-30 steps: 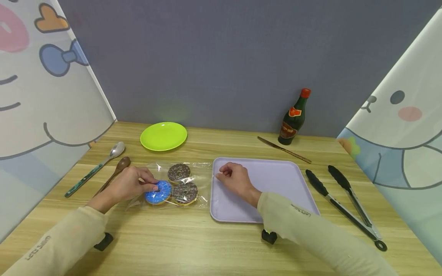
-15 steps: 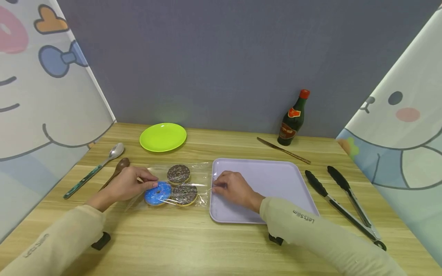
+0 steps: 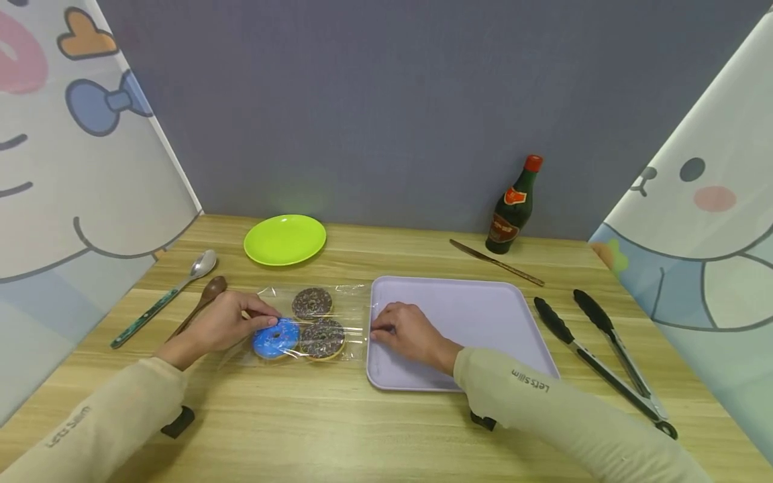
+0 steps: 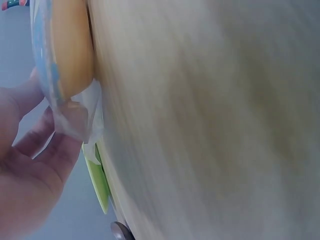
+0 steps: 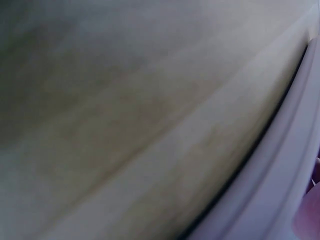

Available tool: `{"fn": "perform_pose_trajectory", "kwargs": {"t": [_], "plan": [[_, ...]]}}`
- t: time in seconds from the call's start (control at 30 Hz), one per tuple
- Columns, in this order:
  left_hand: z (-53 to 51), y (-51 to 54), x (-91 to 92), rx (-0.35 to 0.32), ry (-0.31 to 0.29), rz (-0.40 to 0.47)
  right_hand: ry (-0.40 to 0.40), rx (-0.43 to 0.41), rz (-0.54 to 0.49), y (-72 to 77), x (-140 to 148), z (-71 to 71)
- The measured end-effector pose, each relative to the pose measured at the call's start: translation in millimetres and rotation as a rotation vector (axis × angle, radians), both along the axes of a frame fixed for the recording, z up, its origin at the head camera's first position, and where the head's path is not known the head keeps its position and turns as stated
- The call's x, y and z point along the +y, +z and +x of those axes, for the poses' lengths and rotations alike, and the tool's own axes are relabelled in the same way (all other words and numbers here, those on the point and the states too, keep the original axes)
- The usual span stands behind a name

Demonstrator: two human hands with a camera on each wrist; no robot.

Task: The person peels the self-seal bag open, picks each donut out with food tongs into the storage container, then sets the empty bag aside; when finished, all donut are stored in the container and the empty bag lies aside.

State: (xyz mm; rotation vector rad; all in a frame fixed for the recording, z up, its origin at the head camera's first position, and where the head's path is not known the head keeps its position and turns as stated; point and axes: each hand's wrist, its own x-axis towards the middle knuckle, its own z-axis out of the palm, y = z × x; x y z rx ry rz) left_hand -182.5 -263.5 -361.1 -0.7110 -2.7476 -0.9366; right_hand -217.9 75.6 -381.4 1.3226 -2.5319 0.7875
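A clear plastic bag [image 3: 353,315] lies on the table with a blue donut [image 3: 276,339] and two dark sprinkled donuts [image 3: 323,339] inside. My left hand [image 3: 226,323] pinches the bag at the blue donut's edge; in the left wrist view, the fingers and thumb of the left hand [image 4: 37,150] hold the film beside the blue donut [image 4: 72,47]. Over the left rim of the lilac tray [image 3: 477,308], my right hand [image 3: 413,333] has its thumb and fingertips together at the bag's right end. What lies between those fingertips is too small to tell.
Left of the bag lie a green-handled spoon [image 3: 160,305] and a wooden spoon [image 3: 213,288], with a lime plate [image 3: 285,240] behind. At the right are a knife [image 3: 496,262], a dark bottle [image 3: 510,211] and black-tipped tongs [image 3: 610,377].
My right hand has moved slightly left and down to the bag's right end, and its thumb and fingertips have come together. The left hand has barely moved.
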Motion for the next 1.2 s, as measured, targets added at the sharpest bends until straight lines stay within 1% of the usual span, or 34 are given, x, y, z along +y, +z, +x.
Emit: {"fn": "perform_pose_trajectory", "kwargs": {"t": [0.17, 0.4, 0.57, 0.7, 0.83, 0.93, 1.1, 1.2], "plan": [[0.6, -0.1, 1.5, 0.017, 0.011, -0.002, -0.011, -0.006, -0.001, 0.4, -1, 2.2], [0.3, -2.0, 2.7, 0.014, 0.041, 0.020, -0.029, -0.002, 0.015, -0.7, 0, 4.5], [0.5, -2.9, 1.5, 0.030, 0.042, 0.042, -0.037, 0.027, 0.022, -1.4, 4, 6.4], [1.4, -2.0, -0.3, 0.036, 0.032, 0.056, -0.042, 0.053, 0.027, 0.2, 14, 11.6], [1.1, -2.3, -0.9, 0.037, 0.024, 0.069, -0.037, 0.060, 0.017, 3.5, 32, 20.2], [0.2, -3.0, -1.2, 0.049, 0.015, 0.073, -0.036, 0.067, -0.001, 4.8, 52, 27.0], [-1.1, -4.9, -1.6, 0.073, 0.011, 0.062, -0.062, 0.079, -0.053, 4.7, 95, 40.9], [-1.3, -4.5, -1.0, 0.084, 0.009, 0.061, -0.095, 0.118, -0.091, 4.3, 122, 48.8]]}}
